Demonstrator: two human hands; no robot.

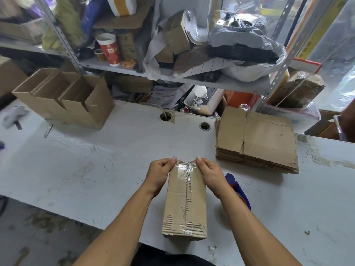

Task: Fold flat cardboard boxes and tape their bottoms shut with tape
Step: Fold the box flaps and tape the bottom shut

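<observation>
A small folded cardboard box [185,204] lies bottom-up on the white table [96,169], at the near edge in front of me. A strip of clear tape [187,169] runs along its middle seam. My left hand [159,174] grips the far left corner of the box, thumb on the tape end. My right hand [210,174] grips the far right corner the same way. A blue tape dispenser [237,187] lies on the table just right of the box, partly hidden by my right forearm.
A stack of flat cardboard boxes [257,140] lies at the right. A large open carton [65,98] holding folded boxes stands at the back left. A white tool [14,116] and a small blade [48,130] lie at the far left. Cluttered metal shelves [172,73] rise behind the table.
</observation>
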